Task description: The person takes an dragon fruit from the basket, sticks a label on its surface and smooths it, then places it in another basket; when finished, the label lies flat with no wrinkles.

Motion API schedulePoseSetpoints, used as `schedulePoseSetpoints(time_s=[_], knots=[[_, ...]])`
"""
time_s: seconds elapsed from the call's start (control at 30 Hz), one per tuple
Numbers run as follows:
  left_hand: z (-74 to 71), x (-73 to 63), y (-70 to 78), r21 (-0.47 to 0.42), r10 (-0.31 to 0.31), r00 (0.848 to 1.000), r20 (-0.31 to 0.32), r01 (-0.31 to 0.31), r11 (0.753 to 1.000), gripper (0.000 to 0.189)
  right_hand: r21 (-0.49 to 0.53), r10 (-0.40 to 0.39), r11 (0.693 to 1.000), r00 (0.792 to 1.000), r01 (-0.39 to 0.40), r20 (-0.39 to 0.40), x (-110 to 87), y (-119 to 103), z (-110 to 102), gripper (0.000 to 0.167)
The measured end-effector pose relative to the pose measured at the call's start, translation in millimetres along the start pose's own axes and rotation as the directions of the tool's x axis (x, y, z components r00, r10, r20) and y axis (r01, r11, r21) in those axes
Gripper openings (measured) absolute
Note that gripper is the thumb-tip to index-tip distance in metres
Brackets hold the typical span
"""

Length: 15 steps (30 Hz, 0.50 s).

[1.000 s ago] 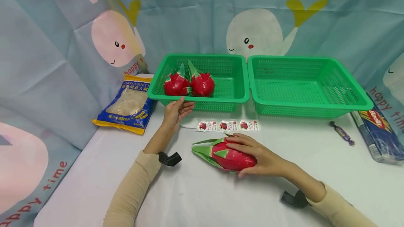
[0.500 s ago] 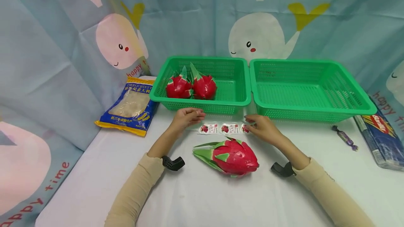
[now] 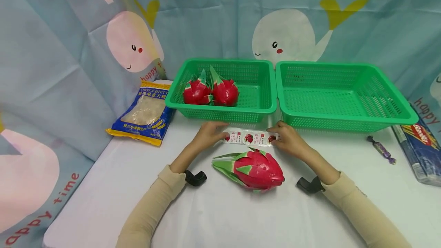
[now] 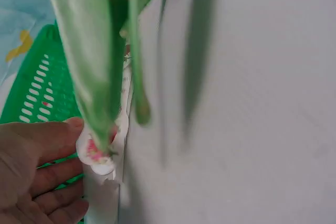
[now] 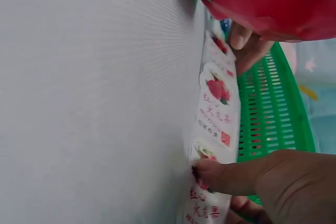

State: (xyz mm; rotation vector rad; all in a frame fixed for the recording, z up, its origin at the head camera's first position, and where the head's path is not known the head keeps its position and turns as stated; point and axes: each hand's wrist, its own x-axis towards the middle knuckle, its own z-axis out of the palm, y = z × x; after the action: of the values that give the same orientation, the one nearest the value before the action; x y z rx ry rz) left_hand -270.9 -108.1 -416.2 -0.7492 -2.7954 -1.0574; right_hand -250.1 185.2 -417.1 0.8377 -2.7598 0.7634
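Note:
A strip of dragon fruit stickers [image 3: 253, 138] spans the gap between my hands in front of the baskets. My left hand [image 3: 208, 135] holds its left end; in the left wrist view, a blurred green leaf [image 4: 89, 66] partly covers that grip. At the other end my right hand [image 3: 291, 139] pinches the strip, thumb [image 5: 218, 176] over a sticker and fingers behind it. Just nearer to me, a red dragon fruit [image 3: 260, 169] with green leaves lies on its side on the table, leaves to the left.
Two more dragon fruits [image 3: 225, 92] sit in the left green basket [image 3: 256, 114]. Beside it stands a second green basket [image 3: 330, 123]. An orecchiette bag [image 3: 142, 112] lies at left; a purple-wrapped candy [image 3: 381, 149] and a blue Barilla pack [image 3: 422, 141] are at right.
My right hand has left the dragon fruit and moved up to the strip's right end. My left hand has shifted right from the basket's front to the left end, now holding it.

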Motion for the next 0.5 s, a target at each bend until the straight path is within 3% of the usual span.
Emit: schedulePoseSetpoints(time_s=[0.17, 0.33, 0.5], knots=[[-3.6, 3.8, 8.7, 0.049, 0.049, 0.999, 0.021, -0.05, 0.998, 0.034, 0.044, 0.012, 0.999, 1.0, -0.011, -0.018, -5.7, 0.3, -4.1, 0.021], [-7.5, 2.7, 12.7, 0.041, 0.061, 0.997, 0.051, -0.063, 0.997, 0.017, 0.132, 0.053, 0.99, 0.999, -0.054, 0.01, -12.7, -0.2, -10.9, 0.018], [-15.0, 1.9, 19.8, -0.029, 0.081, 0.991, 0.106, -0.078, 0.997, 0.009, 0.057, 0.01, 0.998, 1.0, -0.009, -0.014, -19.2, -5.9, -18.8, 0.017]])
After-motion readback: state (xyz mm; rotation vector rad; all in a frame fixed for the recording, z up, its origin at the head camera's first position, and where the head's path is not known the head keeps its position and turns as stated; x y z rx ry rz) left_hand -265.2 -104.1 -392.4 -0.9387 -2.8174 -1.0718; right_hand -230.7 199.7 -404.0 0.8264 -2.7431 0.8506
